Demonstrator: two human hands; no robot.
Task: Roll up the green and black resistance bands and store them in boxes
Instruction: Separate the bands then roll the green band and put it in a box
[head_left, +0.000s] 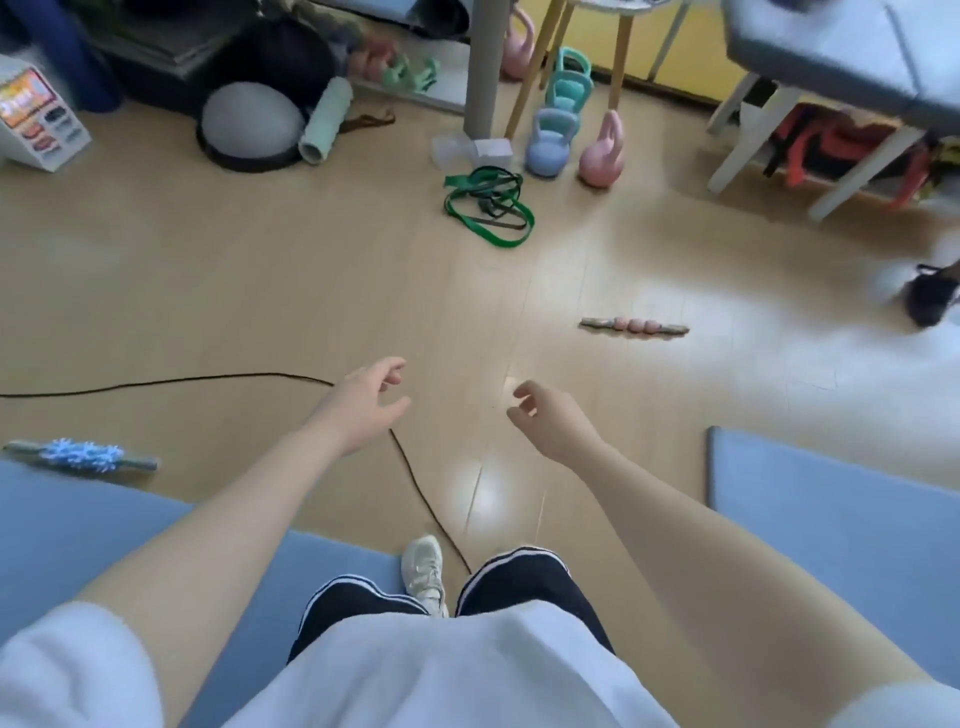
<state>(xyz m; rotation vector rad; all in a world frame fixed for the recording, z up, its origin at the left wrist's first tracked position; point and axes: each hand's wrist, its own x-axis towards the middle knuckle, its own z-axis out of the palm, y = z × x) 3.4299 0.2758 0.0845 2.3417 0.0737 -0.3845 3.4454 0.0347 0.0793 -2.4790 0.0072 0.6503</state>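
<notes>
A green resistance band (485, 231) lies in a loose tangle on the wooden floor ahead, with a black resistance band (498, 205) mixed into it. Two small clear boxes (451, 150) stand just behind the tangle, by a grey post. My left hand (363, 405) and my right hand (550, 421) reach forward over the floor, well short of the bands. Both hold nothing, and their fingers are loosely curled.
Several kettlebells (550, 150) stand to the right of the boxes. A pink massage roller (634, 327) lies on the floor to the right, a blue spiky one (83, 456) to the left. A black cord (156, 383) crosses the floor. Blue mats (831, 493) lie near my feet.
</notes>
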